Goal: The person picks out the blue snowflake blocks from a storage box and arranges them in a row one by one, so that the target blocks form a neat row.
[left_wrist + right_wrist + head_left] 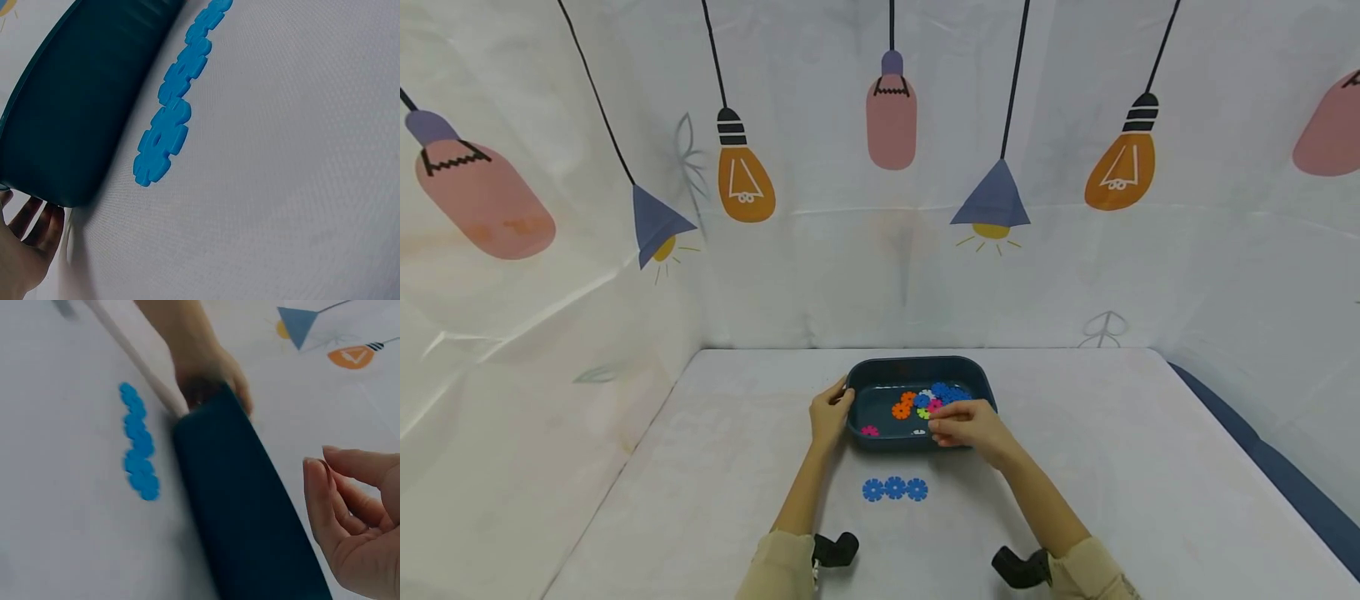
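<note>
A dark teal tray stands on the table, with colourful notched plastic discs inside. My left hand grips its left end, thumb at the rim and fingers against the outer wall, as the left wrist view shows on the hand. My right hand hovers over the tray's right front part, beside a yellow-green disc and a pink disc. In the right wrist view the right hand has loosely bent fingers, thumb and index tips slightly apart, no disc showing between them. Three blue discs form a joined row before the tray.
Inside the tray, blue discs cluster at the back right and orange discs lie near the middle. A pink disc sits at the front left. The white table meets a lamp-printed backdrop behind.
</note>
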`<state>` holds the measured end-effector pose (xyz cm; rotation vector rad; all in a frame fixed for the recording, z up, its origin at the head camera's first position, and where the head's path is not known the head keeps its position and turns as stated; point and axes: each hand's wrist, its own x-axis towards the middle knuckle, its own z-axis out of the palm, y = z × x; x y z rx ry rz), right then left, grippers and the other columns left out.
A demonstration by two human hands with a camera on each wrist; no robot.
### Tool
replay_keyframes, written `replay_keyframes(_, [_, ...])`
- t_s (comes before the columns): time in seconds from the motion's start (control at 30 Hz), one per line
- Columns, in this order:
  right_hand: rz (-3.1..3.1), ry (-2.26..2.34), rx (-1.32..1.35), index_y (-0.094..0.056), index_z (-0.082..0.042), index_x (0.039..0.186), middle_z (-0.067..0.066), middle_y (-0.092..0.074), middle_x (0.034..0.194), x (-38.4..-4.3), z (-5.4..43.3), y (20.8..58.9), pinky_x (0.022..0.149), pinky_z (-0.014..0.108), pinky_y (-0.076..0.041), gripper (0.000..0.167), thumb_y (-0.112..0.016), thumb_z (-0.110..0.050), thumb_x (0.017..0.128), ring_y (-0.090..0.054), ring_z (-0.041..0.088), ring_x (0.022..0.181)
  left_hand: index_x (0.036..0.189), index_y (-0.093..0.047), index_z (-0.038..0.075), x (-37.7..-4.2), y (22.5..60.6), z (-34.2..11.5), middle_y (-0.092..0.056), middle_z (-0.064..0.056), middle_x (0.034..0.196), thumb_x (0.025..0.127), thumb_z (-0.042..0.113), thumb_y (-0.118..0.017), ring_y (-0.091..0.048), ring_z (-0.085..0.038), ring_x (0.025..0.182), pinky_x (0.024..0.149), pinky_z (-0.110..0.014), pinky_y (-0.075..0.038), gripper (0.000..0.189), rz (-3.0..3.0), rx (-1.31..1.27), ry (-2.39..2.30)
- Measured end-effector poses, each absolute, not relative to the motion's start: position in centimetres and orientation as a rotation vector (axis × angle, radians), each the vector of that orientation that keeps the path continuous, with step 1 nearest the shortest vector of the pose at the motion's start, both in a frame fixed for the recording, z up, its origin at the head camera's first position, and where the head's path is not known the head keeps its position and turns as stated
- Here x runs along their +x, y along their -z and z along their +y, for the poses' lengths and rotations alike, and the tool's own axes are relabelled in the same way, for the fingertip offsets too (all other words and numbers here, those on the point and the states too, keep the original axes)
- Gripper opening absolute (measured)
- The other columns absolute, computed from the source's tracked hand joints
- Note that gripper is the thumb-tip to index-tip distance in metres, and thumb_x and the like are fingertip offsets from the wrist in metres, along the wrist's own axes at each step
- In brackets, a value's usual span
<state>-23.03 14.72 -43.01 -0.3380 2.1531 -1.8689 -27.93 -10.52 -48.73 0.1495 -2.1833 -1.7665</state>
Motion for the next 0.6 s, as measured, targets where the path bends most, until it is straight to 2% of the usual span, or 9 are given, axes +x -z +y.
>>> replay_keyframes(0.27, [2.207, 1.945, -0.183, -0.055, 0.017, 0.114, 0.025, -0.066, 0.102, -27.8, 14.2, 42.0, 0.078, 0.036, -0.055, 0.037, -0.065, -0.005, 0.087, -0.068, 0.023, 0.082, 0.12, -0.063, 0.001, -28.1, 48.8, -10.5, -0.066, -0.022, 0.108, 0.087, 0.01, -0.061, -0.065, -0.032, 0.094, 0.079, -0.038, -0.054, 0.034, -2.156, 0.131, 1.76])
replay_keyframes(0.4, [2.211, 1.946, -0.107, -0.054, 0.018, 0.118, 0.027, -0.065, 0.105, -29.5, 14.0, 42.3, 0.076, 0.032, -0.055, 0.04, -0.065, -0.005, 0.086, -0.068, 0.022, 0.082, 0.118, -0.064, 0.002, -28.3, 48.9, -10.5, -0.067, -0.021, 0.105, 0.087, 0.01, -0.062, -0.066, -0.031, 0.092, 0.076, -0.037, -0.055, 0.033, -2.142, 0.107, 1.745])
replay_keyframes(0.6, [2.162, 1.978, 0.085, -0.055, 0.016, 0.119, 0.021, -0.068, 0.1, -31.3, 13.4, 42.9, 0.078, 0.033, -0.055, 0.039, -0.065, -0.001, 0.085, -0.069, 0.022, 0.082, 0.118, -0.064, 0.0, -28.2, 49.0, -10.6, -0.067, -0.022, 0.106, 0.087, 0.01, -0.062, -0.066, -0.032, 0.092, 0.075, -0.036, -0.055, 0.033, -2.141, 0.094, 1.74])
